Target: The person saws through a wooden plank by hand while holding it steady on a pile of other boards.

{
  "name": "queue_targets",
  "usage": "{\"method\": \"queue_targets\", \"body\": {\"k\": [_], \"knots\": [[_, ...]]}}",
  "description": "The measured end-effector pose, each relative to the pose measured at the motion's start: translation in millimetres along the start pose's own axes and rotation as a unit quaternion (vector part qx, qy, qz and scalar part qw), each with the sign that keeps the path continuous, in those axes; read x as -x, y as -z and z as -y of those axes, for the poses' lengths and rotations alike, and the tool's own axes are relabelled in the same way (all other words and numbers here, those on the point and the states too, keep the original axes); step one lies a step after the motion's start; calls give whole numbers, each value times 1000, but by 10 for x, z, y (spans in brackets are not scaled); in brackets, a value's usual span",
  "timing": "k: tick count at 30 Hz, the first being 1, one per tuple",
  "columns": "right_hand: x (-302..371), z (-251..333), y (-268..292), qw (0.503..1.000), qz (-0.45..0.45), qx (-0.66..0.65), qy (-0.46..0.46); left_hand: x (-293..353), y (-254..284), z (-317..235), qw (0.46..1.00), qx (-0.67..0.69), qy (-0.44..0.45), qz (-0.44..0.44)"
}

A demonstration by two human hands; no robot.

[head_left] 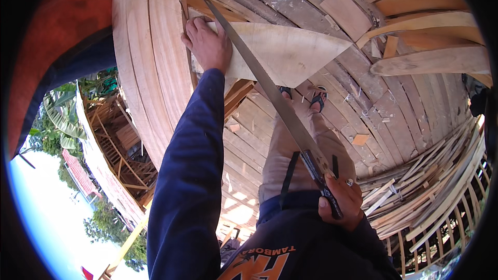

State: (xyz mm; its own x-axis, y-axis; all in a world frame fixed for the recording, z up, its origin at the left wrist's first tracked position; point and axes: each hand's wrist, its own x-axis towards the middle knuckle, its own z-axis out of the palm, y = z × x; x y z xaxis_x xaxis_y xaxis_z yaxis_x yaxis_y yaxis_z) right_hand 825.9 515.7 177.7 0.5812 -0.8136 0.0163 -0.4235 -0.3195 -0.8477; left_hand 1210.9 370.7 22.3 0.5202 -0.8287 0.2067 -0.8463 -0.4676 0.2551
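A hand saw [278, 102] runs diagonally across the middle, its long grey blade toothed along one edge. My right hand [342, 202] is closed around its dark handle, close to my body at the lower right. The blade passes over a pale, tapered wooden board [295, 49]; whether it touches the wood I cannot tell. My left hand [208, 44] grips that board at its left end, fingers bent, beside thick curved planks [150, 46]. The blade's far tip reaches just beyond my left fingers.
A plank floor [384, 119] with shavings and offcuts lies below, my sandalled feet on it. Curved timber ribs [430, 62] rise at the upper right, and thin wood strips [420, 197] are heaped at the lower right. A person in an orange top [67, 31] is close at the upper left.
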Motion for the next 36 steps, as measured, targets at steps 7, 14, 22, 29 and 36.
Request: {"method": "queue_targets", "body": {"k": [7, 14, 22, 29, 36], "knots": [[211, -10, 121, 999, 26, 12, -25, 24, -52, 23, 999, -13, -31, -29], [154, 93, 132, 1000, 10, 9, -6, 93, 121, -220, 995, -58, -23, -81], [158, -17, -34, 998, -40, -26, 32, 139, 58, -207, 991, 108, -10, -76], [133, -28, -5, 996, -77, -40, 32, 106, 13, -133, 993, 66, -31, -89], [170, -57, 28, 998, -60, -27, 23, 291, 46, -251, 984, -3, 116, -135]]}}
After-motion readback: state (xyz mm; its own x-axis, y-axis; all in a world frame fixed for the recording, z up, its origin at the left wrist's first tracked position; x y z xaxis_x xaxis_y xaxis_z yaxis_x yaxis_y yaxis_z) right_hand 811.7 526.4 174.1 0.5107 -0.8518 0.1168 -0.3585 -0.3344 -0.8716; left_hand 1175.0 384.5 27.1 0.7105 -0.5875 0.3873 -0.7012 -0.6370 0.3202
